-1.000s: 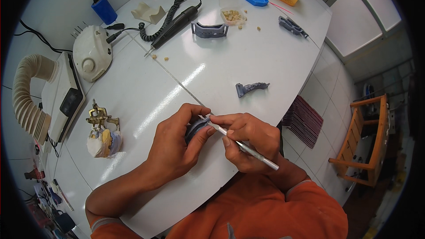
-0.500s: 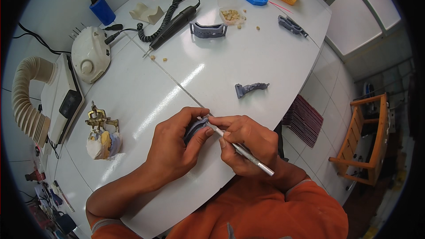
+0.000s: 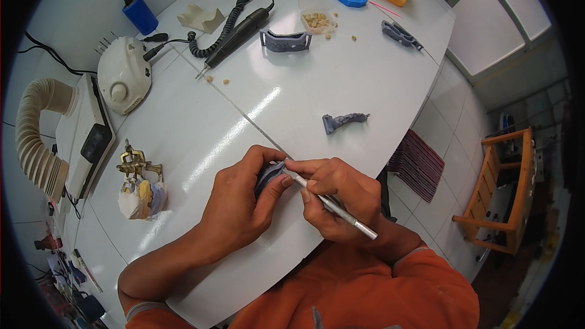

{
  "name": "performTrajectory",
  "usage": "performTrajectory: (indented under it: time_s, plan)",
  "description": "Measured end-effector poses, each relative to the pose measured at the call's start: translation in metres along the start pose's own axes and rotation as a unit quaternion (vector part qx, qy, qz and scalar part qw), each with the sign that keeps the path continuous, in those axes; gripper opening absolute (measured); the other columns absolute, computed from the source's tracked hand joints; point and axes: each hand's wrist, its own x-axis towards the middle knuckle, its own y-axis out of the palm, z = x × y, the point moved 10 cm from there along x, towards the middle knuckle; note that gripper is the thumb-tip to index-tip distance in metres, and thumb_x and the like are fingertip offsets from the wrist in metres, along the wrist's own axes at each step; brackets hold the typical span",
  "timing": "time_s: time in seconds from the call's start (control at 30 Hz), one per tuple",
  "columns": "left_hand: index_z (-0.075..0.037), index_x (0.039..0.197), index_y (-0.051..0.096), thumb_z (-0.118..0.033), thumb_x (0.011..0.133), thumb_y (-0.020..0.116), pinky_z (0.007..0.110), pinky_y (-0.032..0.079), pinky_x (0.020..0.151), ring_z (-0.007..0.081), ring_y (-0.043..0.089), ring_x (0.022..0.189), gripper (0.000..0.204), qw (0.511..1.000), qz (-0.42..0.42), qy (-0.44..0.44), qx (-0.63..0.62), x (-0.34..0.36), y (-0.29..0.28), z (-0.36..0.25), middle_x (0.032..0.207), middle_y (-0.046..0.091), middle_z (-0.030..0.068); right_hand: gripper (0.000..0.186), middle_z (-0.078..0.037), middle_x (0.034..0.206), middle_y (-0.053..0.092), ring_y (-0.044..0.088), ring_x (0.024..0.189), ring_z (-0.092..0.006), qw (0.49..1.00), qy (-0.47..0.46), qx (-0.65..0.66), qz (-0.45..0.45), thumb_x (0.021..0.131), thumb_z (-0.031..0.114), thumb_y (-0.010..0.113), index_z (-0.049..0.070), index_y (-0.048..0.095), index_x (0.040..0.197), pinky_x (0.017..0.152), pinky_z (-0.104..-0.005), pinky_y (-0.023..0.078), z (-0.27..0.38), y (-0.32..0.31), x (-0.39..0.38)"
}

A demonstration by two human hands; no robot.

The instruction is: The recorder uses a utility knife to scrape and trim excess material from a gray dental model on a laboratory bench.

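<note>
My left hand (image 3: pixel 244 192) is closed around a small grey dental model (image 3: pixel 269 173), thumb on its near side and fingers round the back, so much of it is hidden. In my right hand (image 3: pixel 344 198) is a slim silver craft knife (image 3: pixel 341 210), held like a pen. Its tip meets the edge of the model between my two hands. Beyond them lies a separate curved grey model piece (image 3: pixel 345 122) on the white table.
A black rotary handpiece (image 3: pixel 237 38) with a coiled cord lies at the back left, near its white control unit (image 3: pixel 124 76). A brass articulator with plaster casts (image 3: pixel 141 192) stands left of my hands. More grey models (image 3: pixel 285 41) and a box of tooth-coloured pieces (image 3: pixel 317 21) sit farther back.
Almost nothing differs. Both hands have shifted very slightly, with the knife still against the model.
</note>
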Motion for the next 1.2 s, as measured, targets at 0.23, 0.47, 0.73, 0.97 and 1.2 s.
performTrajectory:
  time_s: [0.23,0.47,0.73,0.97,1.2]
  plan:
    - [0.002,0.123,0.064,-0.014,0.106,0.073,0.040,0.059,0.075,0.0336,0.077,0.082,0.025,1.000,0.004,-0.008,-0.002,0.000,0.000,0.001,0.094,0.076,0.0217,0.021,-0.024,0.097,0.074,0.083,0.103,-0.0379,1.000,-0.024,-0.008,-0.002,0.081,-0.016,0.075,-0.004,0.062,0.092,0.074,-0.0355,0.068,0.005,0.000,0.001]
    - [0.001,0.121,0.065,-0.012,0.105,0.074,0.040,0.059,0.074,0.0333,0.077,0.080,0.023,1.000,-0.005,0.004,-0.001,0.000,-0.002,-0.001,0.091,0.076,0.0212,0.019,-0.021,0.093,0.071,0.082,0.100,-0.0361,0.999,-0.030,-0.020,0.014,0.082,-0.017,0.075,-0.006,0.064,0.093,0.076,-0.0349,0.067,0.010,0.002,0.001]
    - [0.000,0.120,0.066,-0.009,0.103,0.073,0.033,0.057,0.078,0.0201,0.074,0.082,0.021,1.000,-0.004,-0.003,0.016,0.001,-0.003,-0.001,0.090,0.075,0.0118,0.020,-0.027,0.103,0.074,0.081,0.092,-0.0316,0.999,-0.022,-0.022,0.015,0.082,-0.017,0.075,-0.007,0.064,0.095,0.072,-0.0328,0.065,0.009,0.003,-0.001]
    - [0.000,0.120,0.068,-0.010,0.103,0.073,0.033,0.057,0.076,0.0212,0.074,0.080,0.021,1.000,-0.003,0.014,0.025,0.002,-0.005,-0.007,0.090,0.075,0.0130,0.022,-0.026,0.102,0.074,0.081,0.092,-0.0315,0.999,-0.031,-0.016,-0.009,0.081,-0.017,0.076,-0.007,0.063,0.095,0.069,-0.0325,0.064,0.010,0.002,-0.002]
    - [0.001,0.119,0.069,-0.009,0.102,0.074,0.033,0.058,0.076,0.0224,0.076,0.081,0.020,1.000,-0.006,0.010,0.023,0.002,-0.004,-0.005,0.090,0.076,0.0139,0.021,-0.018,0.090,0.068,0.082,0.110,-0.0402,0.999,-0.016,-0.030,0.005,0.088,-0.016,0.074,-0.003,0.059,0.096,0.071,-0.0330,0.066,0.012,0.004,-0.002]
